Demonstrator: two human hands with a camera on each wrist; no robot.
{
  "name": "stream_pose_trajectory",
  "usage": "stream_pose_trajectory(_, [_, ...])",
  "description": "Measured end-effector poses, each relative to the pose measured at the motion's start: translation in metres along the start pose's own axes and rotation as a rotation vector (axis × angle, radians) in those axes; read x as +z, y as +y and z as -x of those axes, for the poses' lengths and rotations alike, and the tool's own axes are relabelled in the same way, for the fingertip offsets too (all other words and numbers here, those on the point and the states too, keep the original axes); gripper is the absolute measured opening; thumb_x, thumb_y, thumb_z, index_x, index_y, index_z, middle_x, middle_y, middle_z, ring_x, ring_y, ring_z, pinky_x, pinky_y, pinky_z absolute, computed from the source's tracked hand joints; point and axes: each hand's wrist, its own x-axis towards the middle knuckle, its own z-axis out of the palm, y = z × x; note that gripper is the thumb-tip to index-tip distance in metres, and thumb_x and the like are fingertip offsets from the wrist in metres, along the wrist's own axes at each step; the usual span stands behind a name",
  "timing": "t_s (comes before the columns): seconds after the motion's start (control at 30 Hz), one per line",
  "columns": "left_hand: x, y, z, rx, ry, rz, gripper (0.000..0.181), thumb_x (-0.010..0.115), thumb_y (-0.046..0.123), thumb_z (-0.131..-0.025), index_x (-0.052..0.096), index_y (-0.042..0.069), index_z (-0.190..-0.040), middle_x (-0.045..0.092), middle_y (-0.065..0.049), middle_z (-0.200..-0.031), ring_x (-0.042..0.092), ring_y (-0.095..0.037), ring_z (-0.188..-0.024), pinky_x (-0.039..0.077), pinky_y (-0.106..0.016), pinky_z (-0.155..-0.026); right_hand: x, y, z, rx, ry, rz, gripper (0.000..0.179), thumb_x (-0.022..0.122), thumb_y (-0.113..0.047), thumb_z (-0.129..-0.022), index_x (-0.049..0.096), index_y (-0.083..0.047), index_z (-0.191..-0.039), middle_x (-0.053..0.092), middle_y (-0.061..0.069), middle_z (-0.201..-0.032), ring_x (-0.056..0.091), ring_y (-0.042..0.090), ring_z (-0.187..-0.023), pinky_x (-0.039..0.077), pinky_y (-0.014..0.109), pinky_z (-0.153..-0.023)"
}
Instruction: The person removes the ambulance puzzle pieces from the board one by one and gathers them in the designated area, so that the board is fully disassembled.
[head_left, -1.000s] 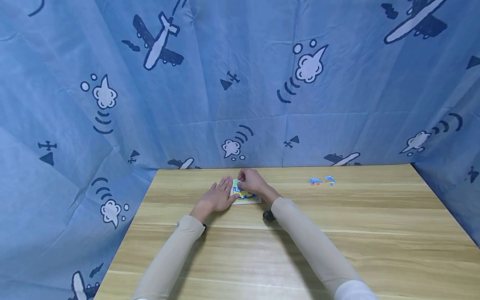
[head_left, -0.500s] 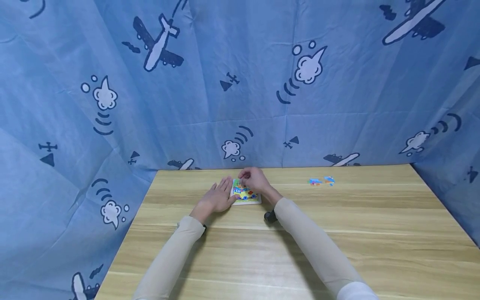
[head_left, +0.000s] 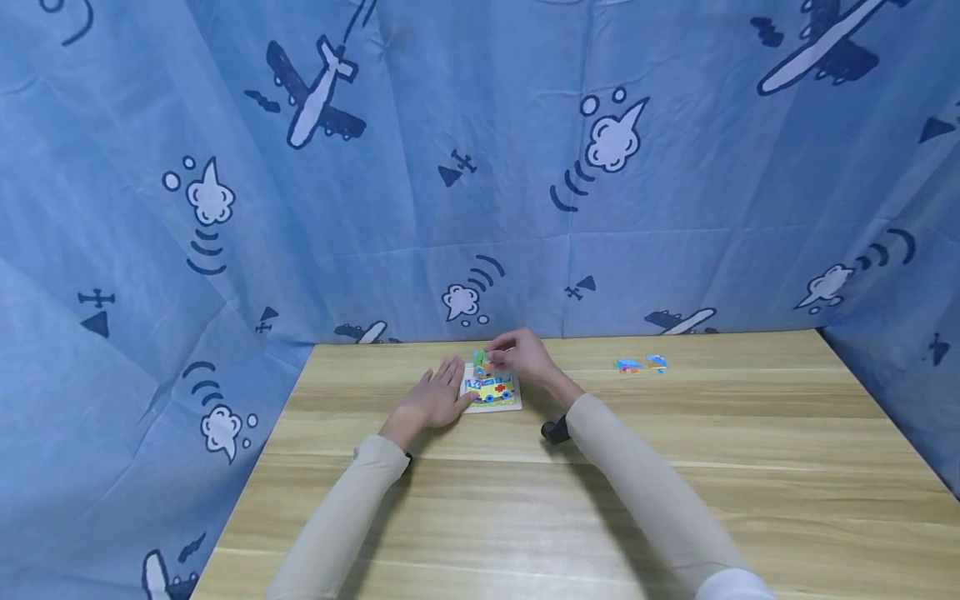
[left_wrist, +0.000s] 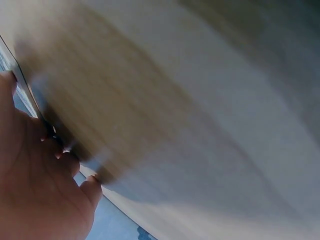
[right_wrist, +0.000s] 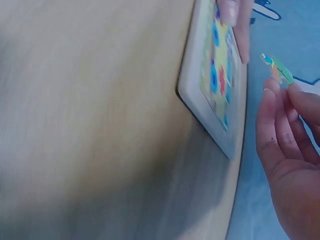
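A small jigsaw board (head_left: 492,393) with a yellow ambulance picture and a pale frame lies near the table's far edge. Along its left side rests my left hand (head_left: 429,400), fingers straight and thumb across the lower left corner. In the left wrist view that hand (left_wrist: 45,180) appears at the lower left; the board is mostly hidden there. My right hand (head_left: 527,357) pinches a green jigsaw piece (head_left: 479,360) above the board's upper part. The right wrist view shows this piece (right_wrist: 282,71), with some orange and blue, between thumb and fingertips, apart from the board.
Two loose jigsaw pieces lie to the right on the wooden table: a blue and pink one (head_left: 628,365) and a blue and orange one (head_left: 656,362). A blue curtain (head_left: 510,208) with airplane prints hangs directly behind the table's far edge.
My right hand has risen off the board and shifted slightly right and away, bringing the green jigsaw piece with it. The left hand has stayed in place.
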Motion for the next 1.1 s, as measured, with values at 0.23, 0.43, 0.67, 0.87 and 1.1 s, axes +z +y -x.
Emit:
stream_pose_trajectory(0.23, [0.001,-0.003,-0.001,-0.003,0.007,-0.011,0.077,0.025,0.054,-0.113,0.008,0.003,-0.169,0.005,-0.012,-0.179,0.007,-0.028,-0.168,0.014,-0.050,-0.136,-0.024,-0.004,0.003,-0.003,-0.012,0.008,0.016,0.070,-0.007,-0.100,0.079,0.001,-0.112,0.076,0.020,-0.110,0.078,0.022,-0.087,0.066,0.046,-0.089])
stream_pose_trajectory(0.43, [0.001,-0.003,-0.002,0.006,0.009,-0.003,0.077,0.026,0.053,-0.113,0.009,0.003,-0.169,0.006,-0.012,-0.179,0.008,-0.030,-0.168,0.015,-0.051,-0.136,-0.048,-0.004,0.014,-0.026,-0.040,0.003,0.019,0.069,-0.005,-0.101,0.077,0.004,-0.116,0.075,0.025,-0.118,0.079,0.034,-0.099,0.063,0.051,-0.095])
stream_pose_trajectory(0.67, [0.001,-0.001,-0.002,0.009,0.010,0.001,0.076,0.027,0.051,-0.114,0.008,0.002,-0.169,0.005,-0.013,-0.179,0.006,-0.029,-0.168,0.013,-0.050,-0.137,-0.082,0.005,0.023,-0.014,-0.057,0.003,0.022,0.067,-0.006,-0.102,0.076,0.005,-0.119,0.075,0.026,-0.121,0.075,0.044,-0.109,0.063,0.052,-0.096])
stream_pose_trajectory(0.87, [0.000,0.000,0.002,0.016,0.009,0.005,0.074,0.029,0.047,-0.114,0.009,0.000,-0.168,0.006,-0.014,-0.179,0.007,-0.030,-0.167,0.013,-0.050,-0.137,-0.110,0.015,0.035,-0.055,-0.066,0.089,0.023,0.064,-0.005,-0.104,0.074,0.007,-0.120,0.075,0.028,-0.117,0.076,0.043,-0.107,0.063,0.053,-0.095])
stream_pose_trajectory(1.1, [0.000,0.000,0.004,0.014,-0.001,-0.002,0.077,0.026,0.052,-0.113,0.007,0.003,-0.169,0.004,-0.012,-0.179,0.006,-0.029,-0.168,0.013,-0.050,-0.137,-0.144,0.034,0.047,-0.020,-0.048,0.145,0.023,0.066,-0.007,-0.103,0.075,0.006,-0.119,0.077,0.027,-0.113,0.078,0.039,-0.101,0.067,0.043,-0.082])
